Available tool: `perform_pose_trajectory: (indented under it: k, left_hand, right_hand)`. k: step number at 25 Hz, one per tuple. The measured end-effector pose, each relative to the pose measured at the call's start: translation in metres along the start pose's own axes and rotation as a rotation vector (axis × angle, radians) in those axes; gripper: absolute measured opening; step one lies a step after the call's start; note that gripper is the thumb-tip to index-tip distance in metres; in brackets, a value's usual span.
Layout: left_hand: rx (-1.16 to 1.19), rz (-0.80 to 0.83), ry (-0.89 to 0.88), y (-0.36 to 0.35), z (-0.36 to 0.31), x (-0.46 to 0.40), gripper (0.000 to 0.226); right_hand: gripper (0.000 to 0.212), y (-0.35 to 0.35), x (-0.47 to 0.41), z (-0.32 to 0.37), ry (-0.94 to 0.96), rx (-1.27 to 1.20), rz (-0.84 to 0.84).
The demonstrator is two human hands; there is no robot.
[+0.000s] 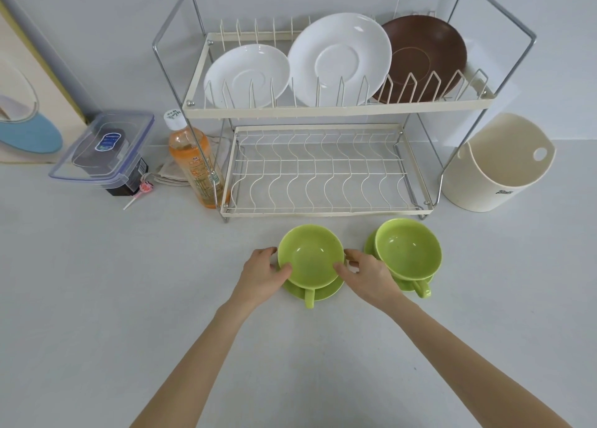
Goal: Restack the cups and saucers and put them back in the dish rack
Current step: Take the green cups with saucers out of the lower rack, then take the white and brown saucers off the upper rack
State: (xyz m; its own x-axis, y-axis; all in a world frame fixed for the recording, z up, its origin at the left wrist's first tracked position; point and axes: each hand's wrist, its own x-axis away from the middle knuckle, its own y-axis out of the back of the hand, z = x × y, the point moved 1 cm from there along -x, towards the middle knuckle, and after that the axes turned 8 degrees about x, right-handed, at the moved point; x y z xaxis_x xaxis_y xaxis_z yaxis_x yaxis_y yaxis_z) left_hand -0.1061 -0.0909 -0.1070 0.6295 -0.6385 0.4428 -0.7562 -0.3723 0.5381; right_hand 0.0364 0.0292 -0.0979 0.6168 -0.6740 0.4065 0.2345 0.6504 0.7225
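Two green cups stand on green saucers on the counter in front of the dish rack [339, 112]. The left cup [310, 256] sits on its saucer [326, 292], handle pointing toward me. My left hand [263, 274] grips the cup's left side, thumb on the rim. My right hand [366, 274] grips its right side the same way. The right cup [407, 250] rests on its saucer [403, 285] just beyond my right hand. The rack's lower shelf [319, 169] holds nothing.
The rack's upper shelf holds two white saucers [247, 72] [339, 56] and a brown one [426, 53]. A cream utensil holder [494, 166] stands right of the rack. An orange drink bottle [193, 162] and a clear lidded box [103, 150] stand to the left.
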Motion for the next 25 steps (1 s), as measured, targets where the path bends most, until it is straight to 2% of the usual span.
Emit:
perform_pose_trajectory:
  k: [4,7,10,18,25]
  left_hand:
    - [-0.207,0.006,-0.083,0.01,-0.014,0.003,0.061]
    - [-0.43,-0.033,-0.241,0.019,-0.035,0.008,0.058]
    - [-0.558,-0.103,-0.371,0.028,-0.058,0.014,0.055]
    - [-0.555,-0.272,-0.575,0.043,-0.121,0.044,0.052]
    - [-0.511,-0.389,-0.648,0.059,-0.176,0.06,0.048]
  right_hand:
    - [0.059,0.009,0.003,0.002,0.083,0.124,-0.013]
    - [0.061,0.024,0.006,0.007,0.196,0.265,-0.061]
    - [0.059,0.046,0.009,0.014,0.269,0.328,-0.129]
    - [0.051,0.116,0.03,0.032,0.366,0.358,-0.269]
    - [0.043,0.165,0.041,0.048,0.413,0.315,-0.378]
